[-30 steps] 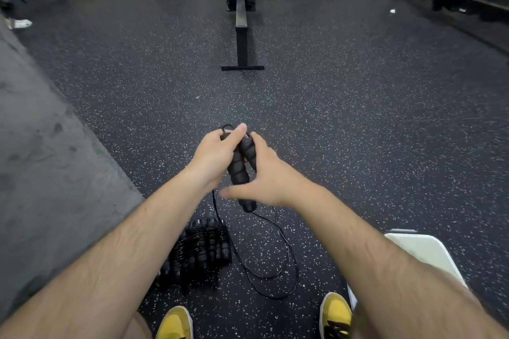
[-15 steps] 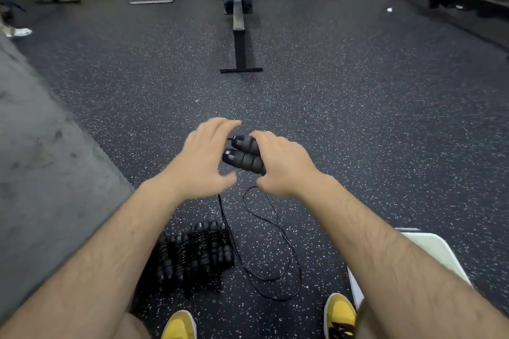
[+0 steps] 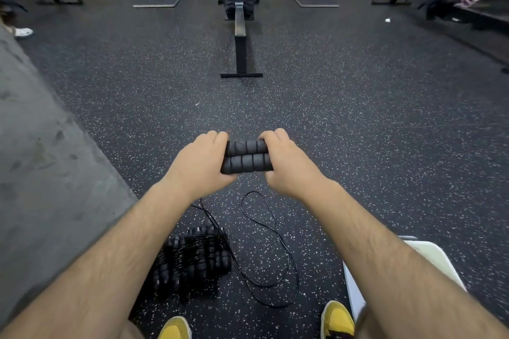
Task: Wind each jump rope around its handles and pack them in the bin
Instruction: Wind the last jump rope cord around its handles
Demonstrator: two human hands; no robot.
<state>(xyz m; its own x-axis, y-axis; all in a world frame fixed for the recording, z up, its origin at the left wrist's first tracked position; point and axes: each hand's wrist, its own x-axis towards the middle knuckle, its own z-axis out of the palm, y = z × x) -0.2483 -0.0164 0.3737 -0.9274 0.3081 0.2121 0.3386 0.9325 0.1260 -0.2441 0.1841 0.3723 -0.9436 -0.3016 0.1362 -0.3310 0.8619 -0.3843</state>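
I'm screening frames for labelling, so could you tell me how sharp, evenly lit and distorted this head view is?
Head view: handles and both hands sharp; top corners smeared by blur; wide-angle bending curves the floor edges; soft even light, no glare; the black cord stays readable on the speckled floor.

**Both hands clamped on the paired handles**

Both bare forearms reach forward, converging toward the handles [image 3: 246, 156]. The left hand [image 3: 202, 164] grips their left ends, fingers curled over the top, thumb beneath. The right hand [image 3: 287, 162] grips their right ends likewise, knuckles up. Wrists run straight, level with each other.
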